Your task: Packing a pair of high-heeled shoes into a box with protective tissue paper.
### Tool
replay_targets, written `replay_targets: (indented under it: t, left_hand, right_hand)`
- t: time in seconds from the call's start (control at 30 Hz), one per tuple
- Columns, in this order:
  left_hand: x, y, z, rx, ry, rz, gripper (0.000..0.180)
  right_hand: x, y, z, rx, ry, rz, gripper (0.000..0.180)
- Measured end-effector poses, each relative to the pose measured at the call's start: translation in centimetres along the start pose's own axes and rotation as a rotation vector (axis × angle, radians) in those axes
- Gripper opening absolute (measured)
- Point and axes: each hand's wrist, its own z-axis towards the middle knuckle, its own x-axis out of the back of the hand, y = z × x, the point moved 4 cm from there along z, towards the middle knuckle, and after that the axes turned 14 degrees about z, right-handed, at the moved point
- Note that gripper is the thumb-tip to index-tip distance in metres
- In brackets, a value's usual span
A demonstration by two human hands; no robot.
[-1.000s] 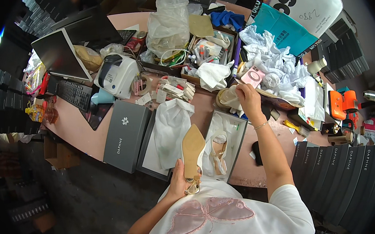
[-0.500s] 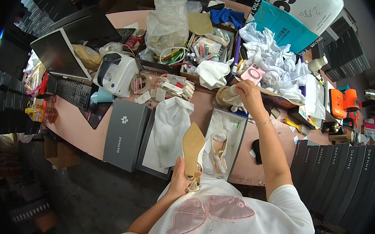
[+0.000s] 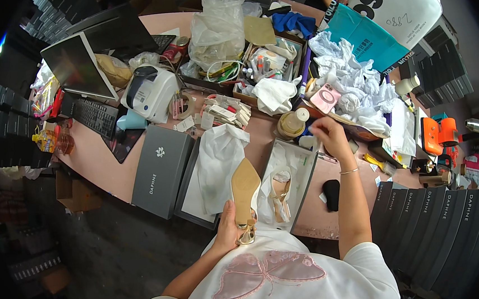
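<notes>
My left hand [image 3: 228, 232] grips a gold high-heeled shoe [image 3: 246, 194] near its heel, the tan sole facing up, above my lap. Just right of a cream bottle with a white top [image 3: 292, 124], my right hand [image 3: 330, 134] hangs over the table with its fingers bent together; what they hold, if anything, does not show. The bottle stands apart from the fingers. Below it, a second gold shoe [image 3: 281, 194] lies in white tissue inside an open grey shoebox [image 3: 304, 186]. White tissue paper [image 3: 217, 157] also covers the box's left part.
A closed grey shoebox [image 3: 160, 170] lies to the left, near a label printer [image 3: 151, 94] and keyboard [image 3: 95, 117]. Crumpled white paper [image 3: 352, 79] and a pink phone [image 3: 324, 98] lie beyond my right hand. Stacked grey boxes [image 3: 437, 229] stand at the right.
My right hand has moved off the bottle's top, a little right and down, and the white top now shows. My left hand still holds the shoe in nearly the same place.
</notes>
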Motion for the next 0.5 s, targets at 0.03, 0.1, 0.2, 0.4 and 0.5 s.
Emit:
replay_targets:
  t: [0.03, 0.1, 0.2, 0.4, 0.5]
  left_hand:
    - [0.0, -0.2, 0.1, 0.013, 0.004, 0.003, 0.059]
    - [-0.2, -0.1, 0.1, 0.023, 0.005, 0.018, 0.058]
    - [-0.7, 0.1, -0.2, 0.009, -0.002, 0.048, 0.057]
    - [-0.1, -0.1, -0.2, -0.014, 0.039, 0.022, 0.055]
    - [-0.3, -0.1, -0.3, -0.027, 0.008, 0.023, 0.053]
  right_hand:
    - [0.1, -0.4, 0.6, 0.100, 0.078, -0.084, 0.011]
    - [-0.9, -1.6, 1.7, 0.218, 0.192, -0.138, 0.013]
    - [-2.3, -0.6, 2.6, 0.345, 0.213, -0.280, 0.013]
    - [-4.5, 1.7, 0.3, 0.378, 0.352, -0.346, 0.024]
    - [-5.3, 2.0, -0.2, 0.381, 0.348, -0.301, 0.041]
